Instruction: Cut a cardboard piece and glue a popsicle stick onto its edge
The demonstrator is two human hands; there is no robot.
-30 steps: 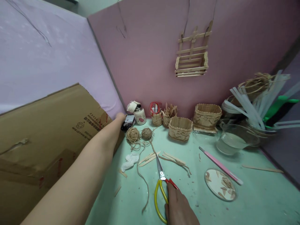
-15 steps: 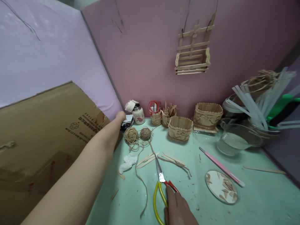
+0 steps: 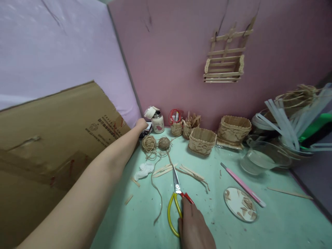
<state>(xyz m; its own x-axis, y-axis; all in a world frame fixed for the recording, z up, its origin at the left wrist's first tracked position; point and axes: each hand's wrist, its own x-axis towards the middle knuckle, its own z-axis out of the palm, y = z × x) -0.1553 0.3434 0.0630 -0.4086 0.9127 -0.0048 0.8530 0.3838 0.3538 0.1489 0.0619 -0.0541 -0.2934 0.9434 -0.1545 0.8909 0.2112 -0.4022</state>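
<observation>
My right hand (image 3: 195, 221) is closed around the red handle of a pair of scissors (image 3: 176, 186), which lies on the table with its blades together, pointing away from me. The yellow handle loop sits free to the left. A strand of twine (image 3: 169, 158) runs by the scissors' tip. My left hand (image 3: 141, 124) reaches to the back left corner, beside a dark packet (image 3: 147, 129) and an open white jar (image 3: 157, 122). Its fingers are hidden. Two balls of twine (image 3: 149, 143) lie just in front of it.
A cardboard sheet (image 3: 64, 114) leans at the left. Small woven-look baskets (image 3: 202, 142) line the back. At right are a clear measuring jug (image 3: 259, 160), a pink craft knife (image 3: 243, 185) and a dish of wood chips (image 3: 240, 204). A stick rack (image 3: 224, 65) hangs on the wall.
The view has shifted, so the back of the table appears further right. My left hand has come slightly closer to the jar. My right hand stays on the scissors.
</observation>
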